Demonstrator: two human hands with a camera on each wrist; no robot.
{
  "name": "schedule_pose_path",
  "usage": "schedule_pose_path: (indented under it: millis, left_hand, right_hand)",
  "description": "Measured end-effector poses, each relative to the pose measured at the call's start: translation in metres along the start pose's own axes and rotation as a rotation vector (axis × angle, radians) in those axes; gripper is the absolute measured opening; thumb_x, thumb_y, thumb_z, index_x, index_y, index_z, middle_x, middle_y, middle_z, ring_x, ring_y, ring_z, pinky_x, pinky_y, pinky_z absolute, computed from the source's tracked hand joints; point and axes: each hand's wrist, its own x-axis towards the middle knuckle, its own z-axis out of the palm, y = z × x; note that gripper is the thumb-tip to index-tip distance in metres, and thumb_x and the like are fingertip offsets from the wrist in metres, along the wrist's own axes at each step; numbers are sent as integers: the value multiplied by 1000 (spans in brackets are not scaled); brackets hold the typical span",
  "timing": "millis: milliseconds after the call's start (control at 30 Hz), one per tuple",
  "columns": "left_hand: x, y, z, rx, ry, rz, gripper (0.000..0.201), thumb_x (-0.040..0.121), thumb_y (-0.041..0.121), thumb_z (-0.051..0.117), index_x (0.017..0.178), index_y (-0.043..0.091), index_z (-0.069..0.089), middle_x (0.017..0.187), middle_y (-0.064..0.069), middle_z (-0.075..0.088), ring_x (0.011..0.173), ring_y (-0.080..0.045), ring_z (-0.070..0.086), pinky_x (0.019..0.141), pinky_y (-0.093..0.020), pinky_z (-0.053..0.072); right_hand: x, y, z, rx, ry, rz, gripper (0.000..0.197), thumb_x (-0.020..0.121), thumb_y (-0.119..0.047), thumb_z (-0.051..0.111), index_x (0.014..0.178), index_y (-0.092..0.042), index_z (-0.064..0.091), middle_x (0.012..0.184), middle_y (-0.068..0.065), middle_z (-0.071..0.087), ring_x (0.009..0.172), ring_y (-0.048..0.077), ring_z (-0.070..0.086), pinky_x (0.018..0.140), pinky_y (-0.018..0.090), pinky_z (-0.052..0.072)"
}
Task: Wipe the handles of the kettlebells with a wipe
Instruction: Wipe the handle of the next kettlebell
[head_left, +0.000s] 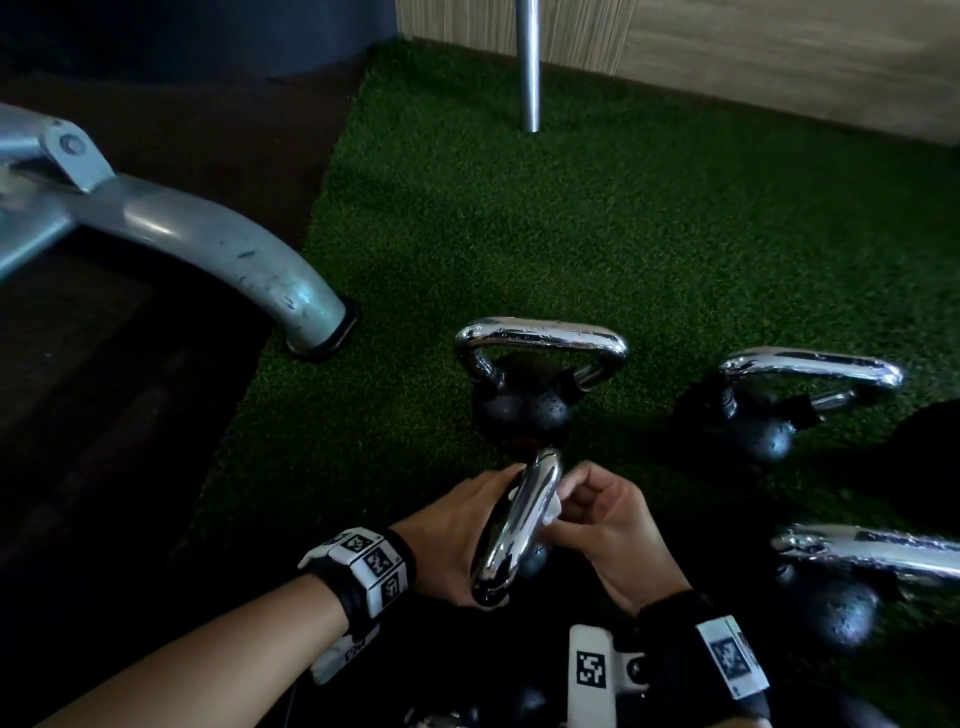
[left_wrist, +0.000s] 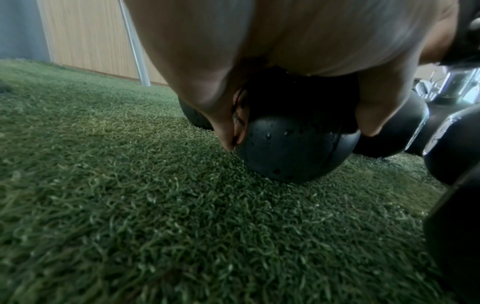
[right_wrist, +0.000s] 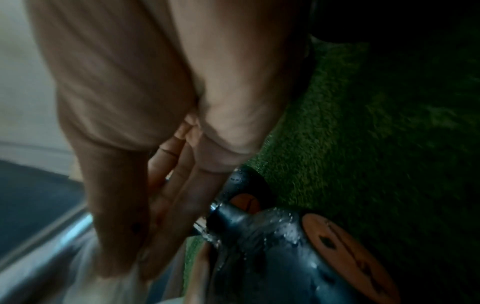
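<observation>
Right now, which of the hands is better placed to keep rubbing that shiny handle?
The right hand: it pinches the wipe against the chrome handle. The left hand grips that handle, seemingly steadying the kettlebell.

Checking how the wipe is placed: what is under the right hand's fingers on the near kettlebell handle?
The right hand pinches a white wipe against the chrome handle, which the left hand grips. Most of the wipe is hidden behind fingers and handle.
</observation>
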Motion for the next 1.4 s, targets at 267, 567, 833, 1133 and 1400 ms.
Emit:
schedule_pose_path:
  millis: [267,567,833,1133,1400]
  left_hand:
    - [-5,1,2,-41,29,2,125,65,55,86,157,34,3,161,4,23,148,-16,28,123,-39,28]
    - [-8,1,3,-31,56,33,127,66,46,91,157,30,4,163,-3,24,150,-20,26,126,-35,21]
    - [-8,0,7,-34,94,84,127,66,49,91,160,18,13,164,1,21,154,-13,19,124,-40,25]
    - [-22,24,1,299,88,-151,136,56,93,64,160,28,5,152,5,21,140,-14,31,118,-39,35]
    - [-38,9,-19,55,171,6,66,85,58,70,145,43,45,145,22,41,126,2,52,95,-35,55]
  right_hand:
    - [3,-5,14,-682,397,-263,38,66,0,87,68,-21,56,66,-6,66,58,7,61,57,18,48]
    - [5,-5,18,-720,462,-238,39,72,-1,83,84,-18,50,59,-6,64,49,3,57,49,12,40]
    - [0,-15,18,-840,262,-238,65,77,-6,82,130,-32,54,70,-4,72,64,-1,66,63,3,43]
    - [-3,-32,-2,-1060,83,-372,64,71,5,80,123,-31,72,106,-7,75,98,-4,69,86,7,49]
    - [-31,-62,-5,-1162,124,-105,50,71,-13,88,116,-32,77,72,-18,69,75,-11,62,68,2,43]
